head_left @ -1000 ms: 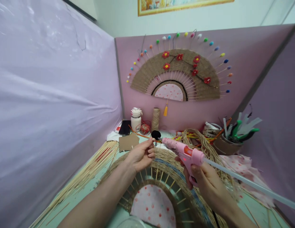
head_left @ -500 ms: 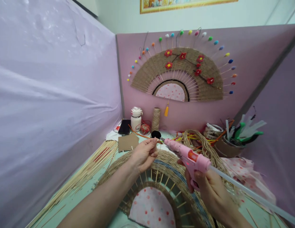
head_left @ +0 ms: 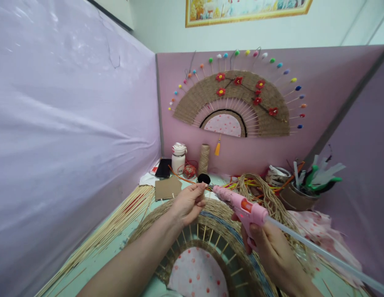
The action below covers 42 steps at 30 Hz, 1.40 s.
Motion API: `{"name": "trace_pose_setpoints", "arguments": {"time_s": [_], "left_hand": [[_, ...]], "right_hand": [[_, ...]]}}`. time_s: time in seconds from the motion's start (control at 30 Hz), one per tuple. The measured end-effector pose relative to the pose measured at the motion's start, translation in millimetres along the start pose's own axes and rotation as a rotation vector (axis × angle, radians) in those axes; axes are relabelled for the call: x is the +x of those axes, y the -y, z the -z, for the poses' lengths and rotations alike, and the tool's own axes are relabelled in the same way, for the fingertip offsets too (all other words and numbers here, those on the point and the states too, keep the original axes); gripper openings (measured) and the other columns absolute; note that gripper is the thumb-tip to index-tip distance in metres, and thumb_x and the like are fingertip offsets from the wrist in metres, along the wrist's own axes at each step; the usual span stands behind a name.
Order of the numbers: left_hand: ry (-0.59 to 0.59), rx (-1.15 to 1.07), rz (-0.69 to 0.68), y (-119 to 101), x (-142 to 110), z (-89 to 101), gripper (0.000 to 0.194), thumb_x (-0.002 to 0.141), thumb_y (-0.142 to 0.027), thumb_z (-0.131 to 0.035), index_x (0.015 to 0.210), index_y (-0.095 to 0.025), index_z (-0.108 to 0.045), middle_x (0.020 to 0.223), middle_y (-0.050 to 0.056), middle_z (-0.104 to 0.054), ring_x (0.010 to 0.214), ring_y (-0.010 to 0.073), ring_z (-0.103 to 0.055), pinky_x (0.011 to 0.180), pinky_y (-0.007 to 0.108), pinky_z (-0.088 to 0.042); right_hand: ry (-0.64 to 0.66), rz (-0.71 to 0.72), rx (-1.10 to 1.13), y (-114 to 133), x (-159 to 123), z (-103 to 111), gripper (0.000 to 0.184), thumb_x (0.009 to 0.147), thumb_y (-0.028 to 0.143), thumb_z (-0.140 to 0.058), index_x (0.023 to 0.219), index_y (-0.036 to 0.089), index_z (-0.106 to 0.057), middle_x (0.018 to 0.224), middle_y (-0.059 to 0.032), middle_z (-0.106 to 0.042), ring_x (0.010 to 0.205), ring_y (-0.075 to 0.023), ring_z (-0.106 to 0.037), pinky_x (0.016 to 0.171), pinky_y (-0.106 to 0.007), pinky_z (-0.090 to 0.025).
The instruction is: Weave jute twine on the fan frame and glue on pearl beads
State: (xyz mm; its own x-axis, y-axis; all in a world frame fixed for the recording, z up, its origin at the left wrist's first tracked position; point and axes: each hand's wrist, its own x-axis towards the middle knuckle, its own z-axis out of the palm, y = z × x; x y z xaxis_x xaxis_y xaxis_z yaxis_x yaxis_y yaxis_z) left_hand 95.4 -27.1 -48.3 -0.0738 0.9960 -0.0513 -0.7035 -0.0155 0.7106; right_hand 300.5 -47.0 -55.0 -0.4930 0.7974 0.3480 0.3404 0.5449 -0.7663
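My right hand (head_left: 269,243) is wrapped round the handle of a pink glue gun (head_left: 241,203), with a long translucent glue stick (head_left: 315,243) running out of its back. The gun's nozzle points left, close to the fingertips of my left hand (head_left: 190,202). Thumb and finger of that hand are pinched together on something small and pale that I cannot make out. Below both hands lies a woven twine fan (head_left: 161,212) with thin wooden ribs, a blue band and a half-round pink dotted cloth (head_left: 196,272). My left forearm hides part of it.
Thin sticks (head_left: 117,227) lie at left. Behind are brown cardboard (head_left: 168,188), a phone (head_left: 163,168), a white bottle (head_left: 178,159) and a twine spool (head_left: 204,159). Loose twine (head_left: 272,206) and a tool pot (head_left: 297,198) stand right. A finished fan (head_left: 192,99) hangs on the pink panel.
The view has tilted up slightly, so the background sits lower in the picture. The glue gun's nozzle has come a little closer to my left fingertips. Both hands keep their grip.
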Motion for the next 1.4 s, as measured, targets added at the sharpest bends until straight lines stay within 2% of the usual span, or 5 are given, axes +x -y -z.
{"name": "trace_pose_setpoints", "arguments": {"time_s": [0.37, 0.87, 1.07, 1.4], "left_hand": [[0.041, 0.014, -0.007, 1.4, 2.0, 2.7, 0.042, 0.052, -0.036, -0.084, 0.060, -0.013, -0.050, 0.046, -0.010, -0.030, 0.045, 0.0032, -0.019, 0.042, 0.017, -0.017], [0.028, 0.030, -0.008, 0.2, -0.5, 0.9, 0.043, 0.051, -0.037, -0.085, 0.061, -0.014, -0.049, 0.046, -0.010, -0.029, 0.045, 0.0031, -0.020, 0.043, 0.018, -0.016], [0.030, 0.033, -0.007, 0.9, -0.4, 0.1, 0.042, 0.053, -0.037, -0.084, 0.061, -0.014, -0.050, 0.045, -0.010, -0.029, 0.044, 0.0035, -0.019, 0.043, 0.018, -0.016], [0.036, 0.039, -0.017, 0.3, -0.9, 0.6, 0.043, 0.052, -0.038, -0.084, 0.058, -0.014, -0.048, 0.045, -0.010, -0.028, 0.045, 0.0037, -0.019, 0.043, 0.019, -0.016]], "right_hand": [[-0.022, -0.039, 0.019, 1.7, 0.7, -2.5, 0.059, 0.089, 0.063, -0.020, 0.066, 0.019, -0.051, 0.057, -0.0030, -0.052, 0.049, -0.0146, -0.044, 0.048, -0.027, -0.036], [0.021, -0.034, -0.004, -6.0, -1.0, -1.0, 0.062, 0.091, 0.060, -0.019, 0.059, 0.018, -0.051, 0.059, -0.0052, -0.054, 0.051, -0.0148, -0.046, 0.049, -0.027, -0.036], [0.010, -0.041, 0.031, -2.6, 0.5, -2.7, 0.058, 0.090, 0.061, -0.020, 0.082, 0.016, -0.055, 0.056, -0.0019, -0.053, 0.049, -0.0152, -0.046, 0.048, -0.027, -0.036], [-0.007, -0.070, 0.035, 3.5, -0.6, -2.6, 0.056, 0.089, 0.063, -0.022, 0.080, 0.017, -0.053, 0.054, 0.0000, -0.049, 0.048, -0.0152, -0.045, 0.049, -0.027, -0.035]]}}
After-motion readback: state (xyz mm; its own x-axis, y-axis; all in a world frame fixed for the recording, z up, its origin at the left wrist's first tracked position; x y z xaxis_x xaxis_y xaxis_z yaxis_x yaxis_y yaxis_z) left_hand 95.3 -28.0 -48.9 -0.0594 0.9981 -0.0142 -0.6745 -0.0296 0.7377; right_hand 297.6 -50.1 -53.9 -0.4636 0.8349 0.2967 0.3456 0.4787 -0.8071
